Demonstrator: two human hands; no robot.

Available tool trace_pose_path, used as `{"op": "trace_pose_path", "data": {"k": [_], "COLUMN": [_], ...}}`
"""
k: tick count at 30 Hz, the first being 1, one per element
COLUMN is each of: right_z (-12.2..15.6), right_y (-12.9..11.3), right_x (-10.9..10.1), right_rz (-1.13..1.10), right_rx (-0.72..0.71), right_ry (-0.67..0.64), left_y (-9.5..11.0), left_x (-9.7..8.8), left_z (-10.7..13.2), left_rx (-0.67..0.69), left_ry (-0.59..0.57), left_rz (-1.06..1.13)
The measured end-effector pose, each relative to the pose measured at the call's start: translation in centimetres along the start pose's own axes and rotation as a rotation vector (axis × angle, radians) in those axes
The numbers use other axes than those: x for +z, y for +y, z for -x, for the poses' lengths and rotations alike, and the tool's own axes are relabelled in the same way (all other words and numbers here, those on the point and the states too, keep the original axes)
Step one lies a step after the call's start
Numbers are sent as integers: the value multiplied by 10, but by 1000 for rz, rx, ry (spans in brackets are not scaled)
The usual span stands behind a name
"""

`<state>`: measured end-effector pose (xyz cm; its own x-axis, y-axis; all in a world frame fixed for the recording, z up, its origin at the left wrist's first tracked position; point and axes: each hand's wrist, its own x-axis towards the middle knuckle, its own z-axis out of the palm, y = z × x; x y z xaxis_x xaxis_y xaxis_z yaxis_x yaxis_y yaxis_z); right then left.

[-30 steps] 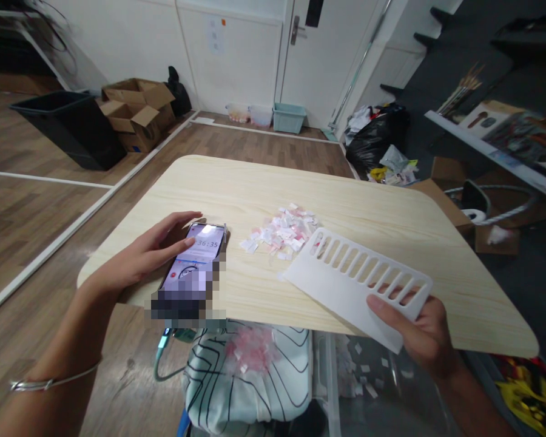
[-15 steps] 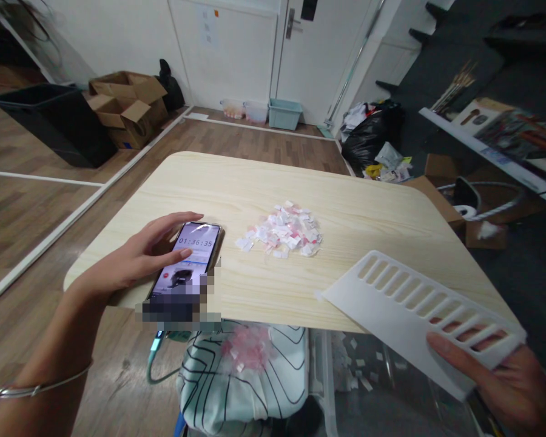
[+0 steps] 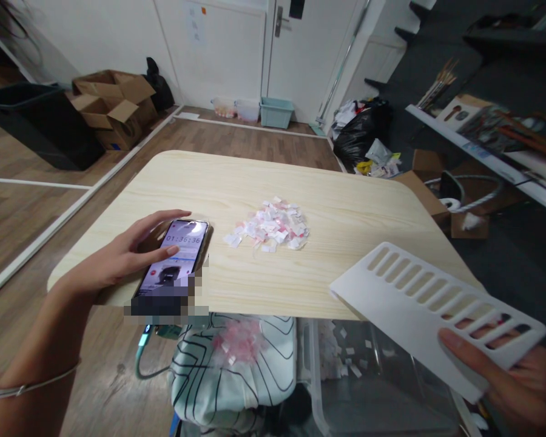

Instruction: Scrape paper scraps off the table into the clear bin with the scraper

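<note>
On the left of the wooden table (image 3: 273, 291) lies a phone (image 3: 182, 255), its screen lit with a running time display and a cable at its lower end. My left hand (image 3: 122, 249) rests beside it, fingers stretched along its left side and thumb over the screen. My right hand (image 3: 505, 370) grips a white slotted plastic plate (image 3: 391, 291), thumb on top and fingers underneath, seen through the slots. The plate is tilted over the table's front right edge. A pile of small white and pink paper-like pieces (image 3: 273, 224) sits at mid-table.
Below the front edge are a striped cloth-covered stool (image 3: 195, 388) with pink scraps (image 3: 239, 341) and a clear plastic bin (image 3: 316, 388) holding loose white pieces. Cardboard boxes (image 3: 118, 109) and a black bin (image 3: 40, 127) stand at left; a black bag (image 3: 364, 139) lies behind, right.
The view has shifted slightly, so most things appear further left. The plate has moved right relative to the table and away from the pile. My left hand stays at the phone, whose display advanced one second.
</note>
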<state>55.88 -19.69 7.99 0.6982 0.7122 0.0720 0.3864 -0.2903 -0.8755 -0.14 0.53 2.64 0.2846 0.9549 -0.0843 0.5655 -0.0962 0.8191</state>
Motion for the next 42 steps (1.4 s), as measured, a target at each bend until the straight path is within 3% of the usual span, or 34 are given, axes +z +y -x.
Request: {"op": "trace_pose_path", "data": {"k": [6, 13, 17, 21, 27, 33, 37, 42], "right_z": [1, 17, 2, -12, 0, -7, -12, 3], "right_y": [2, 14, 17, 18, 16, 17, 19, 20], "right_x": [-8, -30, -35, -23, -1, -4, -7, -11], "right_rz": [-10, -83, -140, -158, -153, -108, -125, -126], "right_rx": [78, 346, 315, 247, 162, 88, 125, 239], "right_ry": [-29, -36, -49, -85, -118, -156, -193, -179], "left_y": [3, -3, -6, -5, 1, -3, -6, -4], "left_x": [4, 3, 4, 3, 0, 1, 2, 1], "left_z": [3, 1, 1, 1, 1, 2, 2, 2], "left_rx": [-14, 9, -38, -57, -44, -54, -52, -28], "left_ry": [14, 33, 34, 21, -8, 13, 8, 33], "left_rz": [69, 13, 23, 24, 22, 49, 73, 6]}}
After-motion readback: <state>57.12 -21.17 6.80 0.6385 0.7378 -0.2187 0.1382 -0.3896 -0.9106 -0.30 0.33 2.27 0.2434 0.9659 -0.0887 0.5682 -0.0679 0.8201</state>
